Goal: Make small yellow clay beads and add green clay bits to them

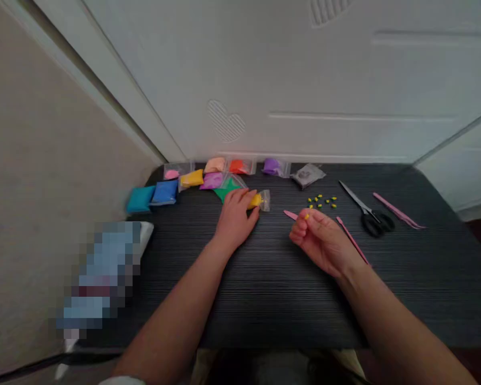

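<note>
My left hand (236,218) rests on the dark tabletop, its fingers curled over a small clear bag of yellow modelling clay (255,201). The clear end of that bag sticks out to the right of my thumb. My right hand (318,238) is raised palm-up, pinching a tiny yellow piece of clay (307,216) between thumb and fingertip. Just beyond it lie several tiny yellow-and-green clay pieces (319,205). A pink modelling tool (290,214) is partly hidden behind my right hand, and another thin pink tool (353,241) lies beside my right wrist.
Black-handled scissors (372,218) and pink tweezers (396,210) lie at the right. Along the back are bags of clay: green (224,188), red (237,167), purple (271,166), grey (305,175), blue (164,192). A blurred-out package (104,272) sits at the left edge, before a white panel (304,80).
</note>
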Available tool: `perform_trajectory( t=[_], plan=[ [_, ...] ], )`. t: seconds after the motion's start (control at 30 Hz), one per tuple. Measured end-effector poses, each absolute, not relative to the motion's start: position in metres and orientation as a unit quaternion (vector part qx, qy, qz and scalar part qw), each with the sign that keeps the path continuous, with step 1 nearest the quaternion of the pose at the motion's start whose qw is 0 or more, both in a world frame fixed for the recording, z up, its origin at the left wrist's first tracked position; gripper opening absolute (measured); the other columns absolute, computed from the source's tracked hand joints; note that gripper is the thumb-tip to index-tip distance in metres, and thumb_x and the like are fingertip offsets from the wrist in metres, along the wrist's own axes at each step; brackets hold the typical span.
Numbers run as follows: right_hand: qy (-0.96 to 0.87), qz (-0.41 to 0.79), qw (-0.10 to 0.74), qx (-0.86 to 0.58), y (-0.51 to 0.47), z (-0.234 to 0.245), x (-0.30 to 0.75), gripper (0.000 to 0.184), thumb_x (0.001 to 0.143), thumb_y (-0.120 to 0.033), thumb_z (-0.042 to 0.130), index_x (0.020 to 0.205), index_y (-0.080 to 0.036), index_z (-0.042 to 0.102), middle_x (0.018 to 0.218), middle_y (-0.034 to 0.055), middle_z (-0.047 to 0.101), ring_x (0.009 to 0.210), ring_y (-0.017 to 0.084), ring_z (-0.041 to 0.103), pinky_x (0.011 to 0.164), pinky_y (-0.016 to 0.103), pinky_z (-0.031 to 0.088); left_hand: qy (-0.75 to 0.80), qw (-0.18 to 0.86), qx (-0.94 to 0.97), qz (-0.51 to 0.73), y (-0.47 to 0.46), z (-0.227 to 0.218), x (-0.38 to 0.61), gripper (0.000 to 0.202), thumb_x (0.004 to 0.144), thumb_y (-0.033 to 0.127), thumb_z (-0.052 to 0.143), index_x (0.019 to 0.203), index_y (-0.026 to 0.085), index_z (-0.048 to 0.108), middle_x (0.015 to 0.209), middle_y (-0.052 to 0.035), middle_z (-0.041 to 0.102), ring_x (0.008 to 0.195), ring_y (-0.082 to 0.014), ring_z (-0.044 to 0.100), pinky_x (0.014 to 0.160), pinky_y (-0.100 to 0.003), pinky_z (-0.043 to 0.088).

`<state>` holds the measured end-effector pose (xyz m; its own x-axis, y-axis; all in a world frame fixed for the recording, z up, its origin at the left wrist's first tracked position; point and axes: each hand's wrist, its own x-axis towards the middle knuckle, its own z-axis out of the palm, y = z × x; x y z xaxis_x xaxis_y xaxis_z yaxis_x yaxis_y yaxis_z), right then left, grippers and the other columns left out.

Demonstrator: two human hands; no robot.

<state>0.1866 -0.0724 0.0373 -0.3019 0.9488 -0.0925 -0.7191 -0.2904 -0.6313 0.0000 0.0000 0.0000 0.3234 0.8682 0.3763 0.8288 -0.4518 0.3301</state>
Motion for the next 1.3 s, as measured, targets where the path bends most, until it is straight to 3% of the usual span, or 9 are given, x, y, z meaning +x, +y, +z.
perform_trajectory(
  t=[0.17, 0.27, 0.4, 0.67, 0.93, 1.3],
  plan=[
    [-0.251, 0.762, 0.553, -0.226, -0.0716, 0.0408, 0.1875, 0.012, 0.08, -0.026, 0.058, 0.074, -0.016, 0.058, 0.059, -0.0037, 0.051, 0.056, 0.005, 0.045, 0.056, 0.018, 0.039, 0.523, 0.043, 0.811, 0.26, -0.0013, 0.0002, -0.0019, 0.039, 0.081, 0.029, 0.049, 0.117, 0.015, 0.051, 0.121, -0.0088, 0.052, 0.114, -0.0221, 0.041, 0.102, -0.037, 0.032],
    [-0.253, 0.761, 0.55, -0.231, -0.0717, 0.041, 0.1882, 0.009, 0.079, -0.023, 0.061, 0.073, -0.017, 0.057, 0.062, -0.0029, 0.055, 0.059, 0.005, 0.048, 0.059, 0.019, 0.041, 0.521, 0.044, 0.811, 0.264, -0.0007, -0.0001, -0.0019, 0.038, 0.081, 0.029, 0.049, 0.117, 0.015, 0.051, 0.12, -0.0089, 0.052, 0.113, -0.0223, 0.042, 0.101, -0.038, 0.032],
    [-0.257, 0.765, 0.539, -0.241, -0.0722, 0.0393, 0.1897, 0.005, 0.076, -0.015, 0.063, 0.077, -0.018, 0.059, 0.069, -0.0016, 0.061, 0.064, 0.005, 0.054, 0.066, 0.019, 0.043, 0.523, 0.044, 0.81, 0.262, -0.0006, -0.0003, -0.0016, 0.039, 0.081, 0.029, 0.049, 0.117, 0.015, 0.051, 0.12, -0.0092, 0.052, 0.113, -0.0226, 0.042, 0.101, -0.038, 0.032],
    [-0.247, 0.755, 0.551, -0.255, -0.0711, 0.0384, 0.1894, 0.019, 0.078, -0.016, 0.06, 0.096, -0.019, 0.063, 0.074, -0.0017, 0.063, 0.069, 0.004, 0.056, 0.071, 0.017, 0.045, 0.521, 0.046, 0.81, 0.266, -0.0006, -0.001, -0.0016, 0.038, 0.082, 0.029, 0.048, 0.117, 0.016, 0.051, 0.12, -0.0087, 0.052, 0.113, -0.0226, 0.042, 0.102, -0.039, 0.032],
    [-0.249, 0.753, 0.556, -0.246, -0.0708, 0.0403, 0.1891, 0.004, 0.079, -0.021, 0.061, 0.08, -0.017, 0.062, 0.065, -0.0025, 0.059, 0.062, 0.004, 0.053, 0.064, 0.018, 0.043, 0.523, 0.048, 0.81, 0.262, -0.0008, -0.0005, -0.002, 0.039, 0.081, 0.029, 0.049, 0.117, 0.015, 0.052, 0.12, -0.0091, 0.052, 0.113, -0.0223, 0.042, 0.101, -0.038, 0.032],
    [-0.233, 0.76, 0.556, -0.244, -0.0723, 0.0409, 0.1913, 0.012, 0.077, -0.03, 0.063, 0.075, -0.02, 0.056, 0.066, -0.0027, 0.062, 0.06, 0.007, 0.054, 0.061, 0.02, 0.044, 0.521, 0.053, 0.81, 0.264, -0.001, -0.0001, -0.0018, 0.038, 0.082, 0.028, 0.048, 0.117, 0.016, 0.051, 0.119, -0.0082, 0.053, 0.113, -0.022, 0.043, 0.101, -0.039, 0.032]
  ],
)
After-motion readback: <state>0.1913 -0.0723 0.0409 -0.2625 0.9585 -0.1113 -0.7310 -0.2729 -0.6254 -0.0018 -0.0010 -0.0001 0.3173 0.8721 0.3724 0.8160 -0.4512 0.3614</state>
